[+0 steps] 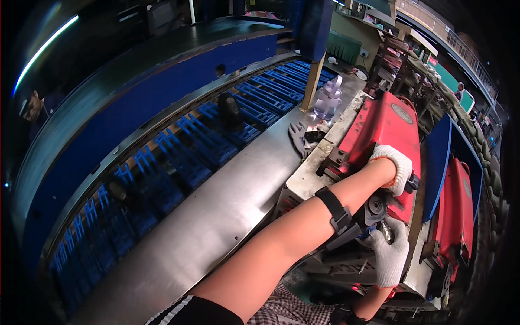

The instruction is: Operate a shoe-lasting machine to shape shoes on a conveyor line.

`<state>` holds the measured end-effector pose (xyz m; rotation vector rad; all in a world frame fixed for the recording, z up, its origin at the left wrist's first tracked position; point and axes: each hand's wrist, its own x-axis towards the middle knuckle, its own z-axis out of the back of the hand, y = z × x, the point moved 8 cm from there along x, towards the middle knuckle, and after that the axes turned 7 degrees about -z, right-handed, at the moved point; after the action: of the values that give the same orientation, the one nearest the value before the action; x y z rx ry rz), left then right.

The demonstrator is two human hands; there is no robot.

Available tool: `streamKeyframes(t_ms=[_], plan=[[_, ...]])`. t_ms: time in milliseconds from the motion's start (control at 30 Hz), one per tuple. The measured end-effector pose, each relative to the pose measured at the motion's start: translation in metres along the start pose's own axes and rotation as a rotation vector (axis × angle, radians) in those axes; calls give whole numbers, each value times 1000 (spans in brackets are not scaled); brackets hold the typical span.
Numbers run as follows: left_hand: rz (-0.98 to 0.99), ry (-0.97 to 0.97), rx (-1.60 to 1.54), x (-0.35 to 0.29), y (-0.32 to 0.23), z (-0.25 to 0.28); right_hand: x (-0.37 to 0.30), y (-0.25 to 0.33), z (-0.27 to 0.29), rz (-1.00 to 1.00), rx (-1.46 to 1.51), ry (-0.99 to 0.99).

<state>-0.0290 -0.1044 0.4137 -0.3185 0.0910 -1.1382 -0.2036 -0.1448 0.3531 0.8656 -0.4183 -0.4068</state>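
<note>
LH at red mach., RH nr blk disc.

A long beam runs along the left, with a slatted bed to its right and then a metal ledge, which lies between that bed and a machine housing. On the far stretch of the ledge stands a bottle, just right of a wooden post, while a loose glove lies nearer the person. The left hand is at the housing's near end (the right hand is closer to the person), and an upright panel separates this housing from a second housing farther right.
</note>
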Motion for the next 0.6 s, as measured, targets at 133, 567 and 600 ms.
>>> streamKeyframes(t_ms=[133,567,600], plan=[[2,-13,23,5,1,-1,1,1,3,31,-51,-24],[8,-22,25,1,0,1,1,-4,0,-4,5,1],[8,-20,20,-1,-1,2,1,-4,1,3,-2,-3]])
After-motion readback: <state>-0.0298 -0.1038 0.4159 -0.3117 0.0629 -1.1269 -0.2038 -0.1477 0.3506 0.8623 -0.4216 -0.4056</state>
